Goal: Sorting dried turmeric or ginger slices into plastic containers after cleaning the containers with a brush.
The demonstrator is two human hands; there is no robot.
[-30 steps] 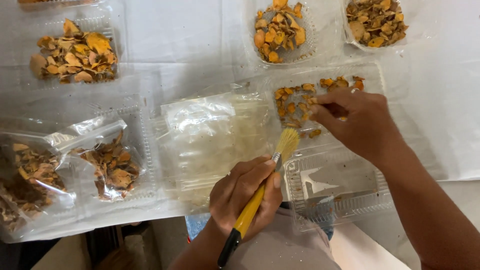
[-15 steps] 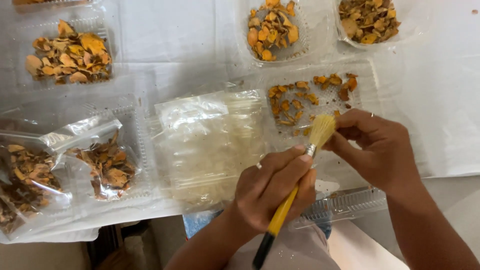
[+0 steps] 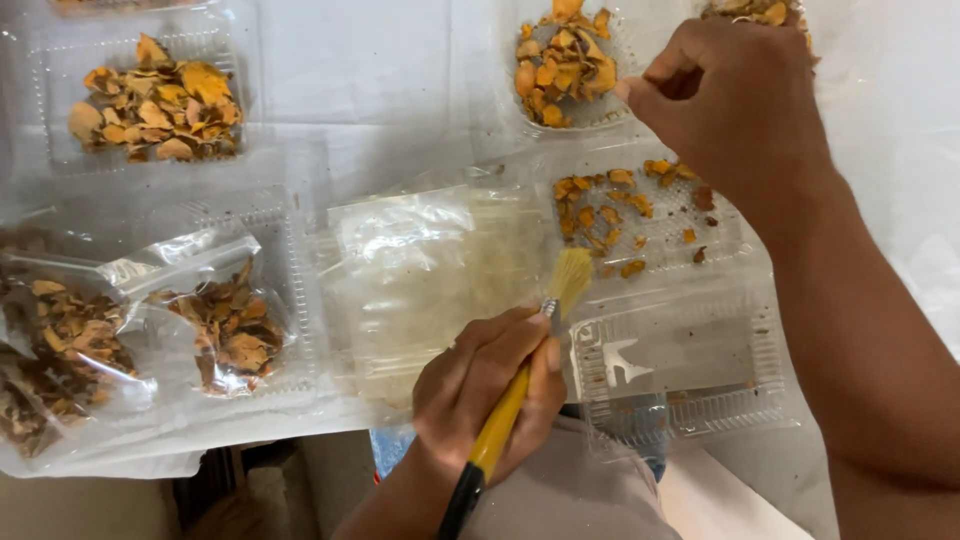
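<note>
So from the head cam: your left hand (image 3: 490,395) is clenched round the yellow-handled brush (image 3: 520,385), long axis running up-right, bristles just short of the open clear tray (image 3: 720,240) with scattered orange chips. Your right hand (image 3: 735,95) hovers beyond that tray, fingers curled; can't tell if it's holding anything.

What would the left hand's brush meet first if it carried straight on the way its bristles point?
Probably the open clear tray with scattered orange chips, just beyond the brush held by the left hand; height is unclear.
</note>
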